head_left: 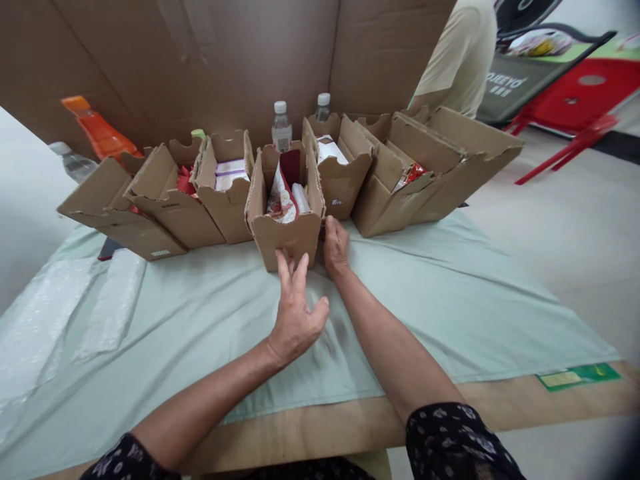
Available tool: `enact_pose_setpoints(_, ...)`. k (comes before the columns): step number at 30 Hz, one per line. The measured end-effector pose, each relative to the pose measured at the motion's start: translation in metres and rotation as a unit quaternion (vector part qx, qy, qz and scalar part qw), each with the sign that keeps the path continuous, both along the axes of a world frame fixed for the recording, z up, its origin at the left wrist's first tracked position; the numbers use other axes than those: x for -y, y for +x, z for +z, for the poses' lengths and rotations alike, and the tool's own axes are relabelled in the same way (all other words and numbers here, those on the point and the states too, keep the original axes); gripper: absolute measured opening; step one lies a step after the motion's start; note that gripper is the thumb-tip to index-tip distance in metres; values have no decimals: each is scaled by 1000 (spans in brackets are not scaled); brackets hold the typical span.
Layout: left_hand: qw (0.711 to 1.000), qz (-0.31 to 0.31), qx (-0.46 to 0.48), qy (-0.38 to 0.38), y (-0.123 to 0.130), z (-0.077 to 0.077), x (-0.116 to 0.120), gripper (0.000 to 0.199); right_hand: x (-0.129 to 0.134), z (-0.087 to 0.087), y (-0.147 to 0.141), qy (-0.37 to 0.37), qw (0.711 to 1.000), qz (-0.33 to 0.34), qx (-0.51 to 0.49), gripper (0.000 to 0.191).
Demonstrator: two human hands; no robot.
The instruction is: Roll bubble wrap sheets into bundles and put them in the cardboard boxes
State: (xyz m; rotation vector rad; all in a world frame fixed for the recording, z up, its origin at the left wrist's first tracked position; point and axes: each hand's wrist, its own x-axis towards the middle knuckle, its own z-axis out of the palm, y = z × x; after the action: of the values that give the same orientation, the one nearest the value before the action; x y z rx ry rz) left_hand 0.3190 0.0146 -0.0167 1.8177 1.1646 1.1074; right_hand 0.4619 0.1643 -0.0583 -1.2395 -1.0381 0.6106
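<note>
Cardboard box [287, 239], jutting from row of boxes [383, 212] on worktop [300, 427], seemingly being steadied; front touched by left hand [296, 323], fingers [284, 270] spread; right hand [337, 247] curled alongside, grip unclear. Even guidance called for.

Light was even and fairly bright, soft shadows fell around the boxes [300, 237] and on the cloth [425, 287], faint sheen showed on the board [240, 67], wide-angle stretch marked the edges, lower right corner was dark, blurred
</note>
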Motion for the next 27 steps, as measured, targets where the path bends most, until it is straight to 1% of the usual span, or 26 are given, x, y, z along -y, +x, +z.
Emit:
enact_pose_setpoints(2,1000,1,7,2,5,-3,-17,86,-2,-5,3,0,1000,-5,9,61)
enact_pose_setpoints(4,1000,8,3,12,11,-6,-31,87,-4,-6,5,3,1000,-9,21,56)
enact_pose_setpoints(12,999,21,-25,43,24,-23,-61,86,-5,-9,3,-8,999,0,47,46)
enact_pose_setpoints(15,998,29,-30,52,27,-26,-84,85,-7,-10,4,-18,999,-9,45,45)
enact_pose_setpoints(19,997,17,-40,68,25,-30,-119,80,-8,-10,6,-31,999,-16,35,44)
enact_pose_setpoints(21,997,15,-53,56,21,-31,-131,76,-7,-9,5,-34,999,-14,29,42)
enact_pose_setpoints(24,996,13,-87,16,18,-33,-135,75,-5,-9,4,-39,999,-11,23,39)
enact_pose_setpoints(27,989,-19,-149,9,16,-33,-119,71,-5,-8,4,-40,999,-11,19,35)
